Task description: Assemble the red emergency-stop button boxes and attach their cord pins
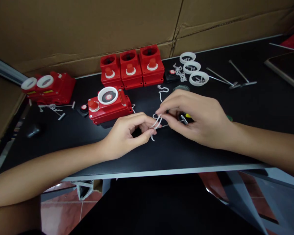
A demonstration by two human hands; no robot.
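Observation:
Between my two hands a thin white cord (157, 121) forms a loop above the black tabletop. My left hand (129, 134) pinches it between thumb and fingertips, and a short end hangs below. The fingertips of my right hand (196, 119) are closed on the cord's upper part. A thin metal rod (164, 126) runs from near my left fingertips toward the space under my right hand, where its far part is partly hidden. Just left of my hands lies a red box (110, 112) with a white ring (108, 95) and an orange-red button (93, 104).
Three red housings (130, 70) stand at the back by the cardboard. White rings (199, 79) holding small screws and metal T-shaped rods (242, 73) lie at the back right. More red boxes (61, 89) are on the left, near a black rounded object (33, 130).

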